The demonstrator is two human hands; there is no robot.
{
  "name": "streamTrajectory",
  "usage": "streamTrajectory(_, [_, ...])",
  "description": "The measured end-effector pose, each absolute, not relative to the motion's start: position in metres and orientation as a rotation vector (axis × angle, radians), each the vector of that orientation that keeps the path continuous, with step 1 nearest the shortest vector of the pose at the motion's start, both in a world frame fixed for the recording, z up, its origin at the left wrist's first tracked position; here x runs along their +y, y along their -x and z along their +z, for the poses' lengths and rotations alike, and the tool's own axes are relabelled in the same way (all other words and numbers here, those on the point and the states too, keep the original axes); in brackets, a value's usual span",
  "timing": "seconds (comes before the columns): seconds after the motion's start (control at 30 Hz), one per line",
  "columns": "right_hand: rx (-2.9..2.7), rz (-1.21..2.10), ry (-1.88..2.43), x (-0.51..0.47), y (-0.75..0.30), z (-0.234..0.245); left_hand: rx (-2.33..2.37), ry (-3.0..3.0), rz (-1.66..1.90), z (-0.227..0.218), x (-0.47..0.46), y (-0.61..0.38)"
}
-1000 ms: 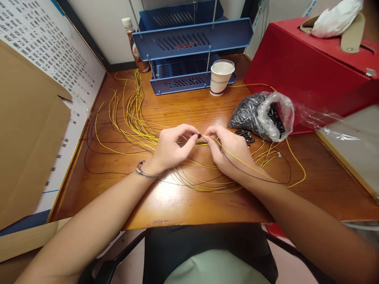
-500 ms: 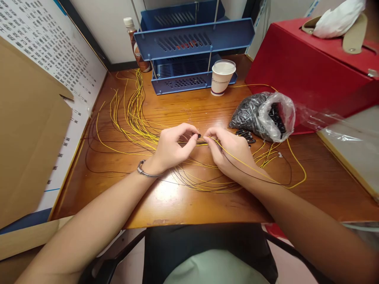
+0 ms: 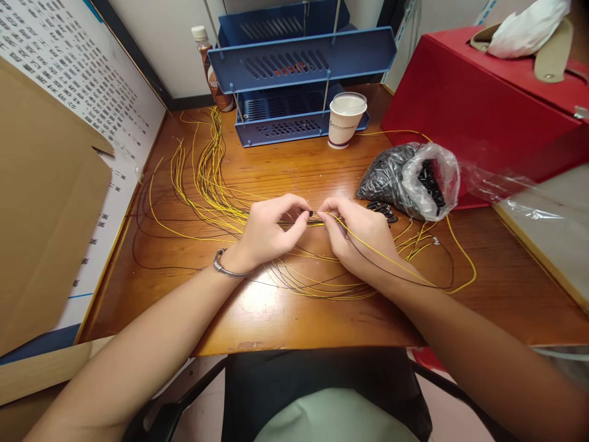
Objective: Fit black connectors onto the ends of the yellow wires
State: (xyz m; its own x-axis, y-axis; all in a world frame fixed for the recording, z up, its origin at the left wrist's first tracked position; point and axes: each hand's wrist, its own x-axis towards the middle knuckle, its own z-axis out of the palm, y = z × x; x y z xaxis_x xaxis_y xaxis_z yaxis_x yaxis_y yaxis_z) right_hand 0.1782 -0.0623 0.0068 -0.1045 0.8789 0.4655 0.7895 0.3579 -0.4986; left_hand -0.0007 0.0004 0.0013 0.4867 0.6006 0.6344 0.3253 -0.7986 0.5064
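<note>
My left hand point(image 3: 276, 227) is closed in a pinch around a small black sleeve-like piece point(image 3: 311, 213), most of which the fingertips hide. Facing it, my right hand point(image 3: 354, 230) pinches a yellow and black wire pair point(image 3: 381, 248) close to its end. The wire tip points at the black piece; I cannot tell whether it is inside. From the right hand the pair trails over the wrist and loops on the table. Under and behind both hands lies a bundle of yellow and black wires point(image 3: 221, 209), spread to the left.
A plastic bag point(image 3: 391, 175) of black pieces lies open at the right, with several loose black pieces point(image 3: 381, 210) beside it. Behind stand a paper cup point(image 3: 345, 123), a blue tray rack point(image 3: 299, 61) and a bottle point(image 3: 214, 73). A red box point(image 3: 442, 110) borders the right, cardboard point(image 3: 50, 202) the left.
Both hands have shifted very slightly to the right, keeping their pinches on the black piece and the wire pair. Everything else looks the same.
</note>
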Motion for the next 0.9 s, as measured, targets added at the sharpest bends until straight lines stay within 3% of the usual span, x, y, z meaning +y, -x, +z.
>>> streamTrajectory(0.9, [-1.875, 0.222, 1.511, -0.0615, -0.1788, 0.0073, 0.83, -2.258, 1.173, 0.001, -0.0012, 0.0])
